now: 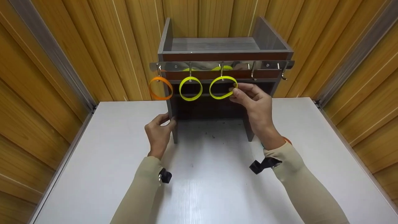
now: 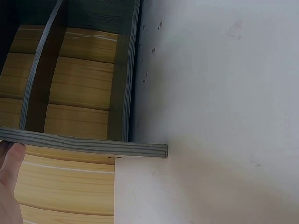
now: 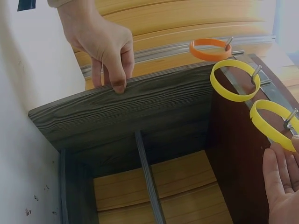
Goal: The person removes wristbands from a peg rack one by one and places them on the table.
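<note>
My right hand (image 1: pixel 259 109) pinches the right side of a yellow silicone wristband (image 1: pixel 220 97) between thumb and fingers. This band hangs on the third hook from the left, on a shiny metal hook rail (image 1: pixel 205 65). A second yellow wristband (image 1: pixel 190 99) hangs from the second hook, and an orange wristband (image 1: pixel 160 99) from the leftmost one. Lower down, my left hand (image 1: pixel 158 133) grips the left side panel of a grey wooden shelf unit (image 1: pixel 173 132). In the right wrist view, the left thumb (image 3: pixel 117 77) lies on the panel's inner face, the other fingers behind it.
Two hooks at the rail's right end, a fourth hook (image 1: pixel 253 71) and a fifth hook (image 1: pixel 284 71), hold no bands. The shelf unit stands on a white tabletop (image 1: pixel 205 180) marked with small dark specks. Yellow wood-plank walls (image 1: pixel 46 93) rise behind and on both sides.
</note>
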Demonstrator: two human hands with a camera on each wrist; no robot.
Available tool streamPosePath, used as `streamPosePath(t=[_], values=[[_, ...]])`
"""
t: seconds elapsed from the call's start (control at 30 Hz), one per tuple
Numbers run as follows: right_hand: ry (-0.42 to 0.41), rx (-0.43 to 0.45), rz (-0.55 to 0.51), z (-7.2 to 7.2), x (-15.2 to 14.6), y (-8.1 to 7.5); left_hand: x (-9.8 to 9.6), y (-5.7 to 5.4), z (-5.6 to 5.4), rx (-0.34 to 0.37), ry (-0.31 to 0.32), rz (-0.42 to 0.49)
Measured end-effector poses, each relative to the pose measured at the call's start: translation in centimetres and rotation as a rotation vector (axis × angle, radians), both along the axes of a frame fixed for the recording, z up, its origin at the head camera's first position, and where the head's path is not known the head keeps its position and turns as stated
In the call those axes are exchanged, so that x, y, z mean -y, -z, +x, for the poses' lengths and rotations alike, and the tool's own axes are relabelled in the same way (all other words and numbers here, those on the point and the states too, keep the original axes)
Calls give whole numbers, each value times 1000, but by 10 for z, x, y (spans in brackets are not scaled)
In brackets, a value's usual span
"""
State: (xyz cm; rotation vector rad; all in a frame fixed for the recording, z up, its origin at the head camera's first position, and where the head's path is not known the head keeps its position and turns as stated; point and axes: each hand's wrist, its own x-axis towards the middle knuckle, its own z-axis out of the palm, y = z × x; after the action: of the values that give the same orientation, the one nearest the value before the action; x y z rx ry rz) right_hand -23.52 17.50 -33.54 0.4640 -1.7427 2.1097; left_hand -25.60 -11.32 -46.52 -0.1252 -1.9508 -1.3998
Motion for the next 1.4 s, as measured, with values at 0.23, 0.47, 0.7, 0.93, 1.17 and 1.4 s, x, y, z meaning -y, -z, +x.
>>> streamPosePath(t=[0.23,0.47,0.7,0.93,1.17,1.4], values=[[-10,-22,-8,4,1,-6,1,-1,2,13,-10,-6],[-10,-34,-3,9,-3,-6,-1,0,2,33,-8,-10],[-7,-33,1,16,-5,-8,-2,0,2,19,-7,-6],[5,-15,15,20,-11,-3,-1,-1,3,21,-8,6],[17,20,9,24,-19,6,0,0,3,29,-5,-1],[37,63,6,27,-31,19,-1,1,3,43,-8,0]])
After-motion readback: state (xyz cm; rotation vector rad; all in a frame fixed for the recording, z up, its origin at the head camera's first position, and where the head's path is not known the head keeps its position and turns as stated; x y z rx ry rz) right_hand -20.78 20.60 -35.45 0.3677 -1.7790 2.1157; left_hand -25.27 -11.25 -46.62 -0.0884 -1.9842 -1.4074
